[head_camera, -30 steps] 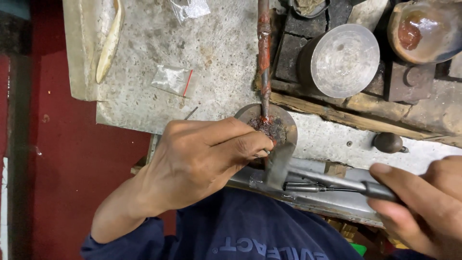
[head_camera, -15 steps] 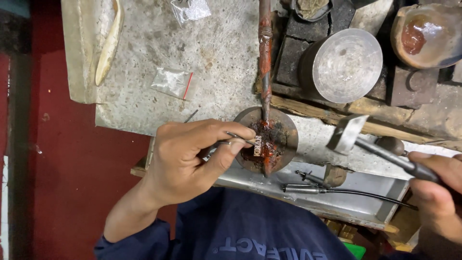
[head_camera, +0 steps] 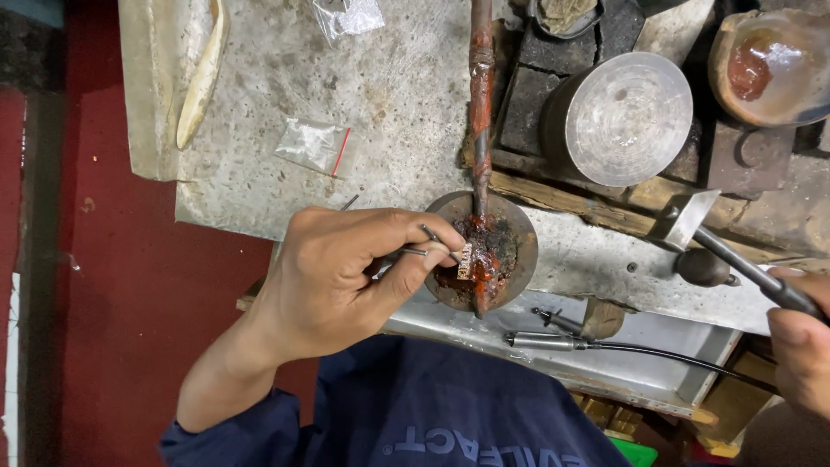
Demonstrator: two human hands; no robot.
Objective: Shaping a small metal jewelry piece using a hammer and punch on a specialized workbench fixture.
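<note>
My left hand (head_camera: 346,277) pinches a thin metal punch (head_camera: 432,246) whose tip rests on a small pale metal piece (head_camera: 465,261). That piece is set in dark red pitch on a round rusty disc (head_camera: 510,233) at the end of a long reddish rod (head_camera: 480,95). My right hand (head_camera: 800,346) at the right edge grips the dark handle of a small hammer (head_camera: 687,220). Its flat metal head is raised to the right of the disc, apart from the punch.
A rough stone slab (head_camera: 259,78) carries a small clear plastic bag (head_camera: 313,145) and a pale curved tool (head_camera: 201,78). A shiny round metal block (head_camera: 627,117) and a bowl with red residue (head_camera: 769,60) stand at the back right. A corded handpiece (head_camera: 553,342) lies in a metal tray (head_camera: 657,380).
The hammer has swung away from the disc to the right and upward. My left hand has shifted a little, uncovering the pale piece while keeping the punch on it.
</note>
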